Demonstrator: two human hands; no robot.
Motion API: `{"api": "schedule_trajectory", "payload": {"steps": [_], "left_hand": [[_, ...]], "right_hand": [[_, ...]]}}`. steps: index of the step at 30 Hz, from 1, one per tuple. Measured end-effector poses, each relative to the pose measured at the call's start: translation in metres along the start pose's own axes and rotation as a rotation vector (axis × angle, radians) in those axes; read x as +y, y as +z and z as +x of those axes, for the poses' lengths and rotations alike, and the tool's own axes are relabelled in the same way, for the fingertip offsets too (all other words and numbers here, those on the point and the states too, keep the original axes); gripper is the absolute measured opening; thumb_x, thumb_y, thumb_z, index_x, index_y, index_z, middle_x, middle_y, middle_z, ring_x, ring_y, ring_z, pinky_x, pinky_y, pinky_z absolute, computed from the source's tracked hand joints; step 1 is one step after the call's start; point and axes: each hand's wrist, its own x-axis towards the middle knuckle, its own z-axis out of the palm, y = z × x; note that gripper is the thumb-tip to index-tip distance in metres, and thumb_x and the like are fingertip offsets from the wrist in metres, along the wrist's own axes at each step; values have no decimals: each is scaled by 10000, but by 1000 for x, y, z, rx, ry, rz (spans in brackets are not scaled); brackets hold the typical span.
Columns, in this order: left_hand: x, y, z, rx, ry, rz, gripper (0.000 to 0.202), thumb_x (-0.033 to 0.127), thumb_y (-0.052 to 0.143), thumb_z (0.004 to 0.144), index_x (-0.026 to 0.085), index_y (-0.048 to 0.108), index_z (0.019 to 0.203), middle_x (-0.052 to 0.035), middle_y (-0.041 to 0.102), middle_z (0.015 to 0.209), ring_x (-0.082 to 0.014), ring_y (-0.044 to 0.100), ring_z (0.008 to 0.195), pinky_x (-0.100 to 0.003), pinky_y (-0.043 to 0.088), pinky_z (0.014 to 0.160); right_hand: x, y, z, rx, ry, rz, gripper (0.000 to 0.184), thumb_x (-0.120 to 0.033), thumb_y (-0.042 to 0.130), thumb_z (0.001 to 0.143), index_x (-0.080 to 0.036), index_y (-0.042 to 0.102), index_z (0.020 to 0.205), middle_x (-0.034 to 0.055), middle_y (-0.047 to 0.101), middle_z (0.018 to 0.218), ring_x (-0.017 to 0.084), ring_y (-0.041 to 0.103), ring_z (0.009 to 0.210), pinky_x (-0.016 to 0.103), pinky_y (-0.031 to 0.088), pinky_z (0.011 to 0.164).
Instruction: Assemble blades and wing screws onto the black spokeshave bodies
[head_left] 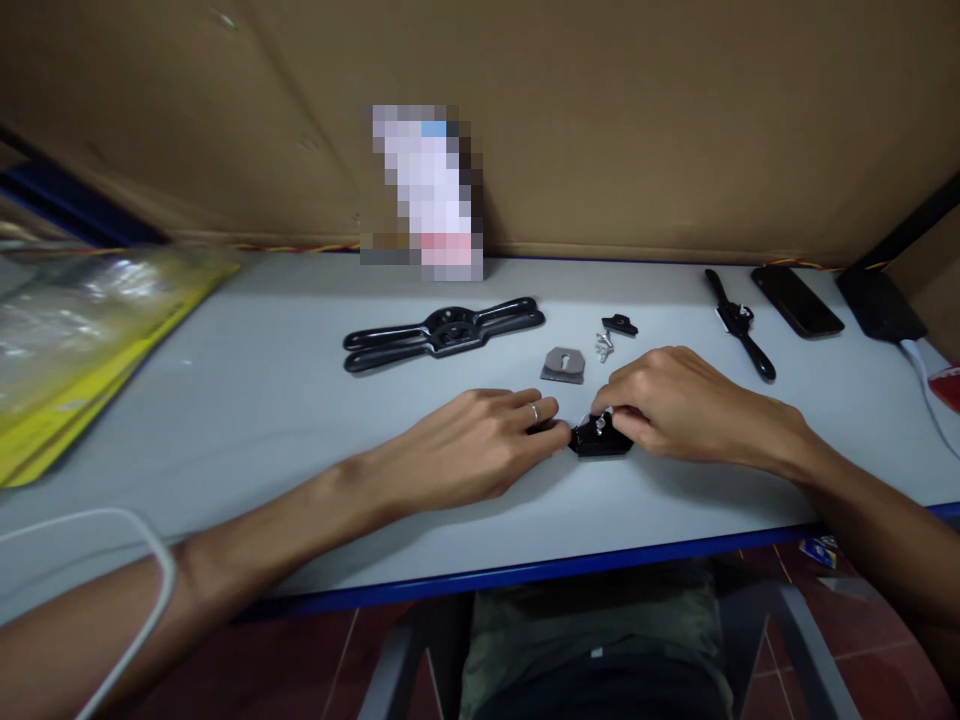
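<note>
One glossy black metal tool (592, 443) lies on the pale grey tabletop (262, 400), the left hand's (476, 440) fingers clamped on it; the right hand (679, 405) touches it, fingers' grip unclear. Beyond lie two black two-handled frames (459, 346).

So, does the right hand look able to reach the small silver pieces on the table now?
Probably yes: the small silver pieces lie just beyond the right hand, with nothing visible between, though it would have to leave the black tool.
</note>
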Motion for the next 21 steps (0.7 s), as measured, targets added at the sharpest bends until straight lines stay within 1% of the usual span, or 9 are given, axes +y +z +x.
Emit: {"api": "schedule_trajectory", "payload": {"steps": [3, 6, 9, 14, 21], "left_hand": [[0, 2, -1, -3, -3, 2, 187, 41, 412, 916, 170, 542, 952, -29, 573, 836, -163, 534, 696, -298, 417, 592], [-1, 3, -2, -7, -2, -2, 184, 42, 422, 911, 170, 543, 962, -35, 581, 856, -169, 539, 715, -302, 427, 601], [-1, 3, -2, -4, 1, 0, 204, 27, 408, 904, 169, 545, 959, -38, 583, 858, -167, 538, 714, -301, 429, 597], [-1, 1, -1, -8, -1, -5, 202, 29, 409, 904, 171, 543, 953, -35, 579, 847, -168, 537, 711, -302, 424, 591], [0, 0, -1, -4, -5, -14, 199, 26, 410, 905, 170, 540, 947, -30, 575, 835, -169, 533, 702, -304, 411, 579]], "right_hand": [[2, -1, 0, 7, -5, -42, 242, -110, 475, 854, -175, 676, 737, 9, 627, 691, 109, 418, 585, 282, 268, 626], [3, -3, -1, 11, 53, -105, 235, -114, 470, 848, -168, 649, 705, 11, 596, 655, 108, 372, 559, 289, 240, 604], [3, -5, -3, -34, 99, -189, 232, -100, 467, 821, -163, 614, 654, 14, 560, 618, 110, 339, 542, 295, 214, 586], [0, -7, -5, -112, 74, -214, 242, -106, 458, 818, -167, 576, 616, 6, 510, 581, 107, 264, 512, 298, 207, 568], [0, -7, -3, -128, 32, -196, 189, -94, 472, 759, -175, 542, 603, -11, 456, 559, 108, 226, 510, 297, 214, 556]]}}
